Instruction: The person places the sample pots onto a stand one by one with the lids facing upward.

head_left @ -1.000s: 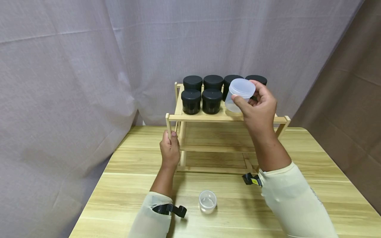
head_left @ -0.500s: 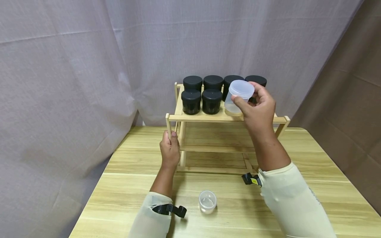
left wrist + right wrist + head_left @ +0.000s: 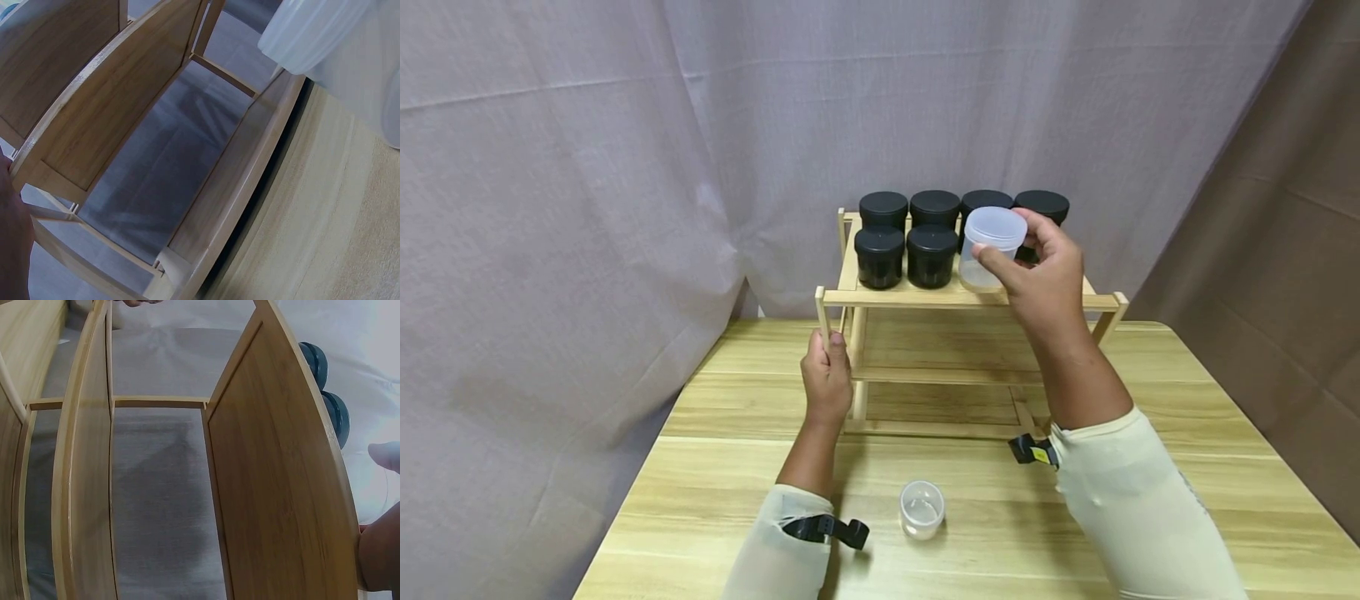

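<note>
My right hand (image 3: 1047, 275) holds a translucent, pale lidded jar (image 3: 991, 250) between thumb and fingers. The jar stands nearly upright at the top shelf's front, right of two black jars (image 3: 931, 257); whether its base touches the shelf is hard to tell. My left hand (image 3: 827, 379) grips the front left post of the wooden rack (image 3: 940, 297). In the left wrist view, that hand (image 3: 14, 237) shows at the left edge beside the rack. The right wrist view catches part of my right hand (image 3: 382, 553) near the top shelf's edge.
A second clear jar (image 3: 922, 510) stands on the wooden table (image 3: 722, 467) in front of the rack. Several more black jars (image 3: 883, 207) line the back of the top shelf, some partly hidden by the right hand. Grey curtain (image 3: 625, 167) hangs behind.
The right hand has moved slightly left and down with the translucent jar, which has gone from tilted to nearly upright. The left hand keeps its grip on the post.
</note>
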Motion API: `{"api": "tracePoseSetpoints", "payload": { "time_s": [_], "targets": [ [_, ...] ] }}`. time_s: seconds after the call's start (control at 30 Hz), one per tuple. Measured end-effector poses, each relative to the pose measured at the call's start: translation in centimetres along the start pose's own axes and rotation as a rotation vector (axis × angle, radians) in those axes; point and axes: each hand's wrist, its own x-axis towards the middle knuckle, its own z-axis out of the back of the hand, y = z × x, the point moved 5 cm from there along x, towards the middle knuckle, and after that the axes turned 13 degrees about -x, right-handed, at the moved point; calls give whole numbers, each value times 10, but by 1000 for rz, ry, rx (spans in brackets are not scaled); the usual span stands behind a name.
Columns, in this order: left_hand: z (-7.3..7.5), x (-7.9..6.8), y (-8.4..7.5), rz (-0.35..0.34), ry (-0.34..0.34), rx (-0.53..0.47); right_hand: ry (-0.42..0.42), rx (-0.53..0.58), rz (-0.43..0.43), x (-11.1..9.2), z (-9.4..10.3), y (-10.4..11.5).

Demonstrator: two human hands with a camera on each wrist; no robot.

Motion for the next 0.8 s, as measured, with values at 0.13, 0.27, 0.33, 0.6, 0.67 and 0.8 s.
{"api": "tracePoseSetpoints", "payload": {
  "time_s": [0.13, 0.27, 0.33, 0.6, 0.67, 0.8],
  "targets": [
    [0, 0, 1, -8, 1, -1, 22, -16, -12, 1, 0, -1],
    [1, 0, 1, -5, -2, -1, 43, -30, -27, 2, -1, -1],
    [1, 0, 1, 1, -4, 2, 54, -35, -34, 2, -1, -2],
    [3, 0, 3, 20, -17, 6, 73, -75, -35, 4, -1, -3],
    [3, 0, 4, 22, -23, 6, 79, -88, -39, 5, -2, -3],
    [4, 0, 4, 27, -32, 12, 91, -102, -45, 5, -3, -3]
  ]
}}
